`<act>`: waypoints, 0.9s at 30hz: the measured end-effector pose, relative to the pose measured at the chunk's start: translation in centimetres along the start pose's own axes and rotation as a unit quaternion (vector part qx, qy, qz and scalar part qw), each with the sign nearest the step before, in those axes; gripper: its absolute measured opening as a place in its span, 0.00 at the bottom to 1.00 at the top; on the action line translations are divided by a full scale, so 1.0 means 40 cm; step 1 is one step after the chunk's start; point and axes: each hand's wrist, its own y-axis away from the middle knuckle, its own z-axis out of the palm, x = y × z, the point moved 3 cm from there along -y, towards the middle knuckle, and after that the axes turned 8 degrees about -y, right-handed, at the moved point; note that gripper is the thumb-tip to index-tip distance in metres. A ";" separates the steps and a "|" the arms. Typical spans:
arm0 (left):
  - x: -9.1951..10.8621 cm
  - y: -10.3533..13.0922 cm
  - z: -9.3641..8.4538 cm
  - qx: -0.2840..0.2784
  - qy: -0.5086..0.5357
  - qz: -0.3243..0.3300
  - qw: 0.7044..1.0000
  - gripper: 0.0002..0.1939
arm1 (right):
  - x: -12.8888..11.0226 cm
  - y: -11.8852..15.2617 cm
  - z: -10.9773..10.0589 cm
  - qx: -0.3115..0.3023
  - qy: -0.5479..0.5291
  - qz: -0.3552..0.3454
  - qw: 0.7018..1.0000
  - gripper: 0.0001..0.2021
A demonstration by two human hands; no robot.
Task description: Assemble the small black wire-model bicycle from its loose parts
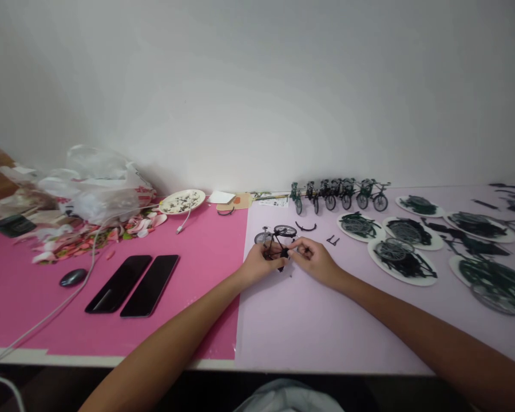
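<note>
My left hand [261, 264] is closed around a black miniature bicycle [273, 245], which is tilted with its wheels toward the wall. My right hand [312, 257] pinches at the near side of the bicycle, its thumb and fingertip touching the frame. Whatever small piece lies between those fingertips is too small to make out. Just beyond my hands, a curved black part [305, 227] lies on the pale sheet. To the right of it rests a small forked black part [333, 240].
Several assembled miniature bicycles [345, 193] stand along the wall. Plates of bicycle parts [420, 274] fill the right side. On the pink left side lie two phones [150, 286], a mouse [72, 278], a cable [93, 252], petals [81, 240], plastic bags [103, 194] and a plate of small bits [182, 202].
</note>
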 end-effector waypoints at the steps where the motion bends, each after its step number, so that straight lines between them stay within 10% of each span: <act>1: -0.001 0.000 0.000 0.000 0.002 0.000 1.000 0.18 | 0.000 -0.001 0.001 -0.001 -0.003 0.000 1.000 0.14; 27: 0.008 0.003 -0.002 0.002 -0.014 0.001 1.000 0.17 | 0.005 -0.002 -0.002 -0.004 0.042 -0.027 0.999 0.12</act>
